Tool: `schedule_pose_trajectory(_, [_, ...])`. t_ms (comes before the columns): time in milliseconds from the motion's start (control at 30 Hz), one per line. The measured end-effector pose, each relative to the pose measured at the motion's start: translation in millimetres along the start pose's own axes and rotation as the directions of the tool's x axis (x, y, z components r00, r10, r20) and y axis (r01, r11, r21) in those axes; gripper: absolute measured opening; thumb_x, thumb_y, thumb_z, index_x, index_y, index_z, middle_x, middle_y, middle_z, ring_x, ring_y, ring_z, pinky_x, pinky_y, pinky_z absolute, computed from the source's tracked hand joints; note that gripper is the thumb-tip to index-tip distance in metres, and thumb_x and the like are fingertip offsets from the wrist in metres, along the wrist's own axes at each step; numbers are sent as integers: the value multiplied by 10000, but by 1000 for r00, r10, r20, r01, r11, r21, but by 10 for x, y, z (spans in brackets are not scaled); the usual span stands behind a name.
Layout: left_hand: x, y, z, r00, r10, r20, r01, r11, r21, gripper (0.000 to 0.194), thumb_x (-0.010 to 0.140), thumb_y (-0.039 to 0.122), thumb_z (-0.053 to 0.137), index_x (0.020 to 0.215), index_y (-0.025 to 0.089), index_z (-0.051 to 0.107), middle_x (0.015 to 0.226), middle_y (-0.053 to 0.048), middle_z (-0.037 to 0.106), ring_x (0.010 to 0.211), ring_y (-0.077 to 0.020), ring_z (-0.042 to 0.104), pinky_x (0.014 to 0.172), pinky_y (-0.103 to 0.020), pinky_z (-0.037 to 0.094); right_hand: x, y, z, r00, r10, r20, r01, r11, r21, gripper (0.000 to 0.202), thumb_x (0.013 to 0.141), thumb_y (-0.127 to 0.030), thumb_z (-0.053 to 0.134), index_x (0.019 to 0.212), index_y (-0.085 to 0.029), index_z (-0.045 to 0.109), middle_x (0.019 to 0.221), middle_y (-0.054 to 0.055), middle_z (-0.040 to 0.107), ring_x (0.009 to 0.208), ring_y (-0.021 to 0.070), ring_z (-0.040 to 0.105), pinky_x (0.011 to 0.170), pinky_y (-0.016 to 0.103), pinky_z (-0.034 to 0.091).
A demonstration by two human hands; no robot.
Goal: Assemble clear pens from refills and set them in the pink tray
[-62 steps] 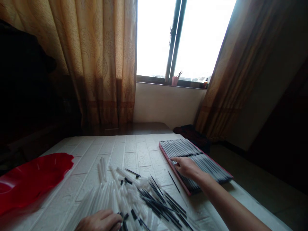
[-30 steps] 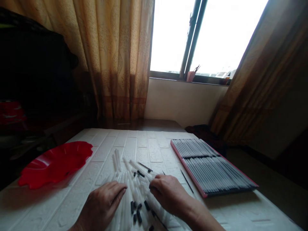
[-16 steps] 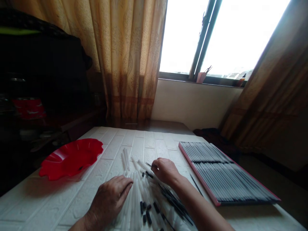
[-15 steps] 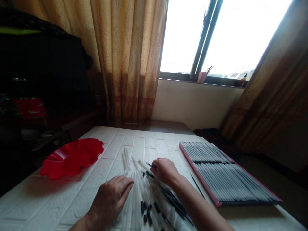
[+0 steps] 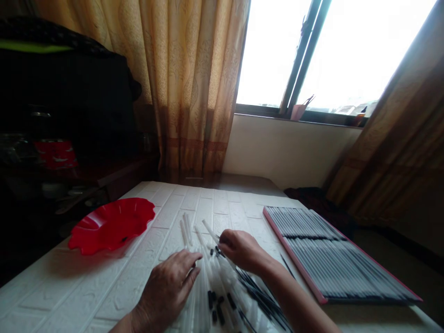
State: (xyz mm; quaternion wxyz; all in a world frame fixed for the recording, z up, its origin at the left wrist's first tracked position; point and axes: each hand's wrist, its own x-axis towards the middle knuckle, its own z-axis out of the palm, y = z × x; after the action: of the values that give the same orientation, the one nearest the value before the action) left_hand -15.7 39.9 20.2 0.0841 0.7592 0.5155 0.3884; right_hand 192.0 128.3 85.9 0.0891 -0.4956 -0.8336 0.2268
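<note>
My right hand (image 5: 239,249) is closed, fingers pinched on a clear plastic tube (image 5: 209,230) that sticks out toward the upper left. A small dark tip shows at its fingertips. Beside it, my left hand (image 5: 171,282) rests at the edge of a pile of clear tubes (image 5: 197,296), thumb and fingers slightly apart, with nothing visible between them. Short black caps (image 5: 220,314) are scattered over the pile. Thin black rods (image 5: 260,293) lie partly beneath my right forearm. A few more tubes (image 5: 186,230) lie at the far end of the pile.
A red wavy-edged bowl (image 5: 114,224) stands on the left of the white brick-patterned table (image 5: 104,282). To the right, a pink-edged tray (image 5: 293,256) holds rows of filled tubes (image 5: 343,263). A single black rod (image 5: 287,265) lies beside the tray.
The view has shifted slightly, so everything sits further right. The tube at my right fingertips now points up more clearly. My left thumb and fingers have parted a little.
</note>
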Motion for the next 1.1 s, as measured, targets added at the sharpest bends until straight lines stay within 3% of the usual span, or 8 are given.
schedule_pose_trajectory(100, [12, 67, -9, 995, -99, 1, 98, 982, -162, 317, 929, 387, 579, 1164, 230, 721, 1013, -85, 758, 818, -230, 699, 809, -361, 542, -171, -24, 6, 989, -119, 87, 97, 970, 222, 150, 867, -190, 575, 836, -171, 720, 741, 1, 709, 688, 134, 604, 601, 219, 392])
schedule_pose_trajectory(233, [54, 168, 12, 973, -209, 100, 231, 877, -420, 455, 900, 613, 585, 976, 207, 774, 856, -61, 742, 709, -174, 664, 655, -254, 539, -357, -28, 114, 969, -207, 138, 126, 887, 444, 65, 793, -196, 609, 758, -167, 656, 639, -50, 567, 607, 101, 492, 540, 198, 346])
schedule_pose_trajectory(400, [63, 207, 105, 913, -347, 213, 401, 669, -626, 681, 755, 811, 601, 856, 154, 750, 508, 38, 550, 380, -76, 445, 346, -170, 313, -509, -36, 248, 942, -263, 207, 71, 761, 645, 126, 801, -296, 576, 769, -177, 598, 655, -43, 542, 606, 105, 504, 562, 205, 394])
schedule_pose_trajectory(533, [61, 226, 79, 881, -421, 218, 439, 549, -712, 593, 761, 754, 656, 917, 185, 710, 693, -5, 646, 536, -120, 604, 384, -161, 345, -622, 14, 352, 903, -269, 336, -89, 647, 757, 221, 729, -377, 652, 722, -160, 613, 670, 2, 617, 571, 112, 563, 552, 222, 454])
schedule_pose_trajectory(700, [68, 251, 48, 856, -439, 272, 472, 452, -757, 530, 745, 692, 724, 922, 194, 687, 861, -54, 711, 624, -160, 676, 420, -184, 404, -691, 154, 528, 915, -197, 351, -201, 533, 822, 340, 725, -467, 728, 718, -142, 626, 640, 4, 647, 520, 89, 561, 517, 196, 446])
schedule_pose_trajectory(867, [57, 226, 97, 855, -424, 299, 477, 418, -773, 559, 701, 696, 762, 921, 187, 691, 821, -52, 712, 630, -164, 668, 456, -194, 431, -708, 185, 588, 906, -230, 356, -168, 575, 800, 227, 773, -353, 685, 736, -130, 666, 634, -11, 629, 530, 81, 537, 510, 175, 410])
schedule_pose_trajectory(1000, [34, 205, 125, 849, -430, 308, 486, 405, -774, 526, 769, 709, 693, 839, 190, 645, 745, -20, 670, 589, -141, 651, 476, -190, 456, -806, 181, 435, 917, -204, 343, -53, 789, 612, 53, 749, -196, 672, 728, -152, 694, 568, -86, 491, 509, 52, 402, 445, 151, 276])
schedule_pose_trajectory(1100, [-1, 202, 166, 841, -427, 332, 505, 399, -765, 544, 795, 744, 630, 874, 206, 617, 615, 44, 577, 395, -86, 516, 377, -171, 384, -862, 247, 189, 948, -139, 287, 7, 909, 417, 140, 810, -165, 603, 779, -169, 740, 620, -61, 610, 548, 70, 504, 487, 158, 330])
